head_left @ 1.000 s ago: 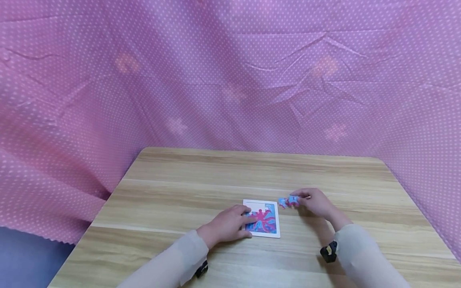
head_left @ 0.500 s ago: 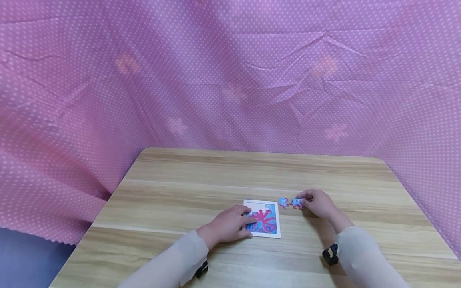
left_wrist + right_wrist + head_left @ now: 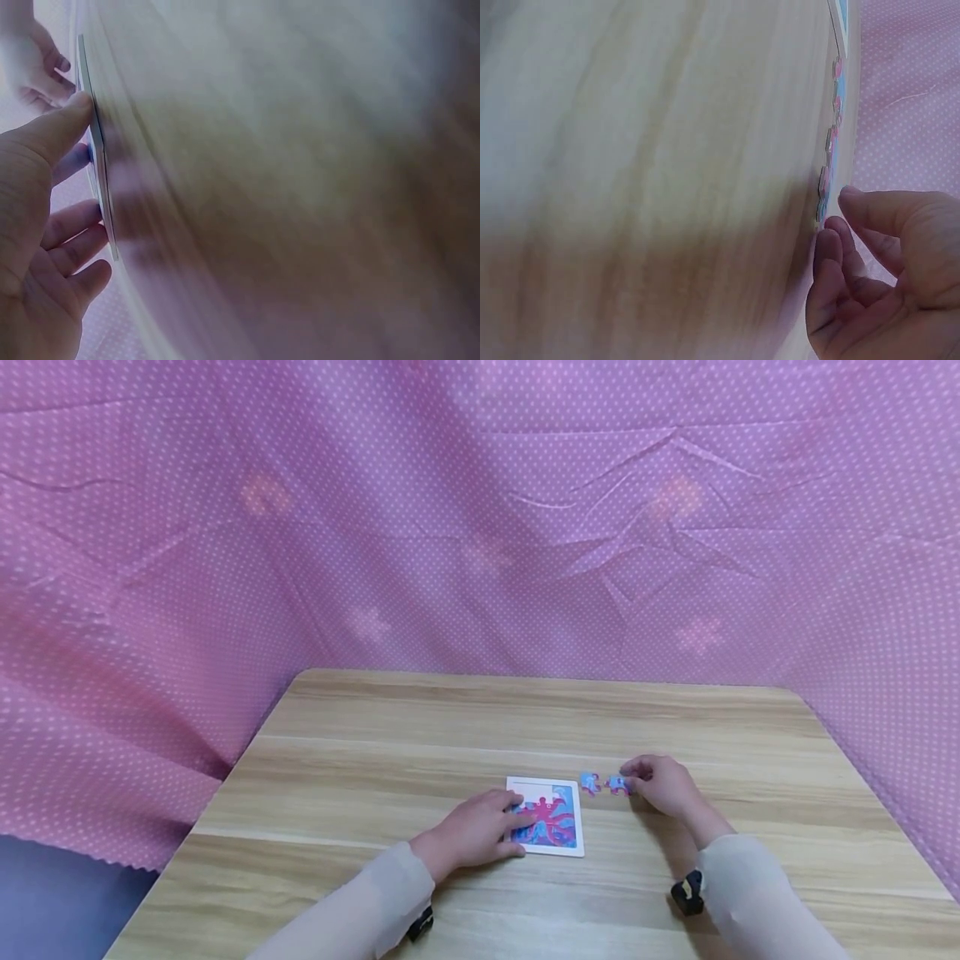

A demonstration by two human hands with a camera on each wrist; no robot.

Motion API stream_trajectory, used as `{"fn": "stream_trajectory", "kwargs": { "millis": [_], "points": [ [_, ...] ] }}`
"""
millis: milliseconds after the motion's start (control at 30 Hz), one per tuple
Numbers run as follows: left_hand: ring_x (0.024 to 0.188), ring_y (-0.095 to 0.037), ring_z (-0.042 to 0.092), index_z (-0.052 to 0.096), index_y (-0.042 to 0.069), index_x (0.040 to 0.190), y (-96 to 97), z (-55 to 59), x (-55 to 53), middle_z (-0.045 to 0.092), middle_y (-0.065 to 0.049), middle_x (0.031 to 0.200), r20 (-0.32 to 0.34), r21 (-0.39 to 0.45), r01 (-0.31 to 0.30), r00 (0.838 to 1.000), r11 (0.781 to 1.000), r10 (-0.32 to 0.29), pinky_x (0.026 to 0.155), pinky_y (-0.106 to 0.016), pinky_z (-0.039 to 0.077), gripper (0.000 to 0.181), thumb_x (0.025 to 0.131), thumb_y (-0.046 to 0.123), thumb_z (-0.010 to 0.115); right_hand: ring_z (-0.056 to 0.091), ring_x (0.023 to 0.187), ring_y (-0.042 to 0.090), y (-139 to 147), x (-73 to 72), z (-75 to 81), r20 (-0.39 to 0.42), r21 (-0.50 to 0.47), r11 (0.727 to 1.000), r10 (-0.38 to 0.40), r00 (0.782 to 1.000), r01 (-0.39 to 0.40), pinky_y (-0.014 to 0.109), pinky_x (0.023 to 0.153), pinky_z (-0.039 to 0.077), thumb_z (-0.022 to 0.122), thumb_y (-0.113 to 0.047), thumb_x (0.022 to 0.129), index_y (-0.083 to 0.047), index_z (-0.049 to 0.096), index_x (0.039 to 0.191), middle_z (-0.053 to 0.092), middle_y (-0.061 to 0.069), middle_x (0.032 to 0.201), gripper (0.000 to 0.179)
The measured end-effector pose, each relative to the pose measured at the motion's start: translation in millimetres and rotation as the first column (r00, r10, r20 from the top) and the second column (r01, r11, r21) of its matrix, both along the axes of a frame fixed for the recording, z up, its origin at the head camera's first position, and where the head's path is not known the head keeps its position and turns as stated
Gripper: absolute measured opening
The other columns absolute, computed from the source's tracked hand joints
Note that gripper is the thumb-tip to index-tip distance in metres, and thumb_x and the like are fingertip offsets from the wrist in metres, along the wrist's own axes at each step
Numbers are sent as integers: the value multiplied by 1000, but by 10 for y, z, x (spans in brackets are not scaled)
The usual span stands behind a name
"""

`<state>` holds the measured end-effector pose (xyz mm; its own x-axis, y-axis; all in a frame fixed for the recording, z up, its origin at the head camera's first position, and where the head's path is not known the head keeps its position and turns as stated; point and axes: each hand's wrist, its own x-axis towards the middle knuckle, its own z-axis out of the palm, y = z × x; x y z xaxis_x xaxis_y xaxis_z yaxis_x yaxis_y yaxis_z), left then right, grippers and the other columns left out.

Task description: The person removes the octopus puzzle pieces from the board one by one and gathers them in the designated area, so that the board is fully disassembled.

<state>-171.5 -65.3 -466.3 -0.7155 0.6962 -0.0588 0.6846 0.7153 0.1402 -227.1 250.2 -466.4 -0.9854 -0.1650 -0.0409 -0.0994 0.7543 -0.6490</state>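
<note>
nearest are two pale sleeves, the left sleeve [image 3: 367, 893] and the right sleeve [image 3: 757, 889], each with a small black device at the wrist: the left device [image 3: 422, 922] partly hidden, the right device [image 3: 687, 893] in fuller view.

beyond its sleeve, the left hand [image 3: 476, 833] lies over the left side of a white-framed puzzle [image 3: 579, 845]. its fingers are spread and relaxed, clenched on nothing: the thumb touches the lower left corner, while the other fingertips reach over the left edge onto the picture. that picture, a pink octopus on blue, shows to the right of the fingertips, with a plain white area at the upper left.

a little farther, the right hand [image 3: 666, 787] is bent toward two loose blue-and-pink pieces. the right piece [image 3: 618, 785] lies at its fingertips, its right edge partly covered by them. in the right wrist view the thumb and fingertips look apart; i cannot tell whether they grasp that edge. the left piece [image 3: 589, 782] lies between the right piece and the puzzle's upper right corner, well clear of the fingers.

the wood-grained worktop [image 3: 420, 714] stretches on behind, and past it hangs a pink, white-dotted cloth [image 3: 480, 552], creased in places.
</note>
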Motion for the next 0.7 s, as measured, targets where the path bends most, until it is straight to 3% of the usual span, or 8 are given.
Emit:
{"fn": "stream_trajectory", "kwargs": {
  "millis": [233, 700],
  "points": [
    [131, -25, 41, 55, 26, 136, 8, 0, 14, 44, -8, 143, 7, 4, -9, 1000, 1000, 9, 107, -36, 34, 51, 91, 48, 60, 61, 94, 30, -133, 37, 52, -16, -64, 998, 11, 1000, -12, 42, 79, 52, 62, -6, 89, -1, 65, 110, 66, 13, 102, 22],
    [129, -25, 42, 57, 24, 135, 60, -22, -12, 46, -9, 141, -6, 67, -13, 1000, 998, 14, 105, -37, 36, 53, 88, 49, 63, 61, 90, 24, -553, 69, 90, -28, -124, 984, 126, 992, -129, 40, 81, 52, 67, -6, 87, -4, 68, 106, 65, 3, 94, 19]
  ]
}}
